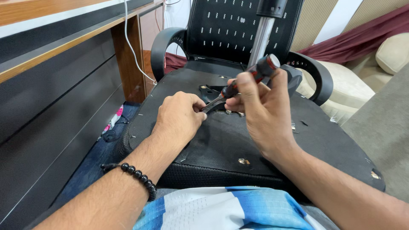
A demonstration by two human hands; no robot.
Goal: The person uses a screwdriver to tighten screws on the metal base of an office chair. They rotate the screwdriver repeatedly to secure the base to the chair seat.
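— Do you see any package, label, sign or screen in front of you?
— No, you have none in view here; nothing of that kind shows anywhere.

An overturned office chair [238, 140] serves as the work surface, its black fabric-covered seat underside [221, 145] facing up and resting across the person's lap. Staples dot the edge of the fabric, and small metal bolt heads [243, 161] sit in it. A black metal bracket [209, 91] lies bolted near the middle. The chrome gas cylinder [260, 40] rises from it. Two curved black armrests [164, 44] flank the seat.
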